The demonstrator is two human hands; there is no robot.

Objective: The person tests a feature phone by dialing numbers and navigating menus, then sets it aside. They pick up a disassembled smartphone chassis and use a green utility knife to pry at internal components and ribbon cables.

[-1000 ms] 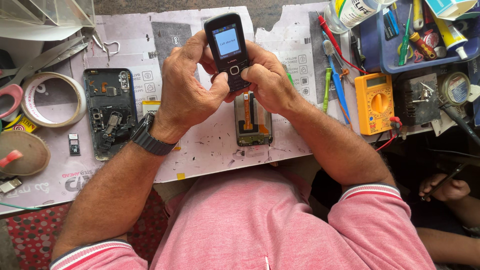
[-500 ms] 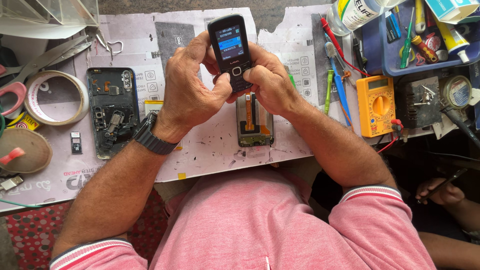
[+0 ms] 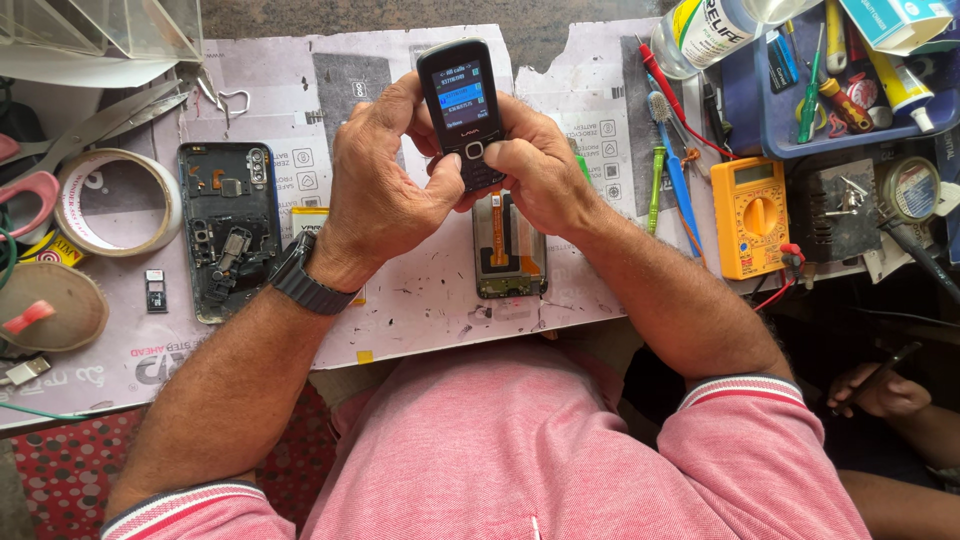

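A small black keypad phone (image 3: 463, 105) with a lit blue screen is held upright above the worktop by both hands. My left hand (image 3: 385, 190) wraps its left side, and a black wristwatch (image 3: 303, 280) sits on that wrist. My right hand (image 3: 535, 170) grips the right side, thumb on the keypad. Under the hands, a phone display part with an orange flex cable (image 3: 508, 250) lies on the paper-covered table (image 3: 420, 310). An opened smartphone body (image 3: 228, 228) with bare internals lies to the left.
A tape roll (image 3: 115, 200), scissors (image 3: 70, 135) and a round brown pad (image 3: 50, 305) lie at the left. A yellow multimeter (image 3: 750, 215), a toothbrush (image 3: 668, 160), screwdrivers and a blue tray (image 3: 850, 75) of tools sit at the right. Another person's hand (image 3: 880, 390) shows at lower right.
The phone's screen shows different content than a second ago. Both hands stay on the phone in nearly the same place.
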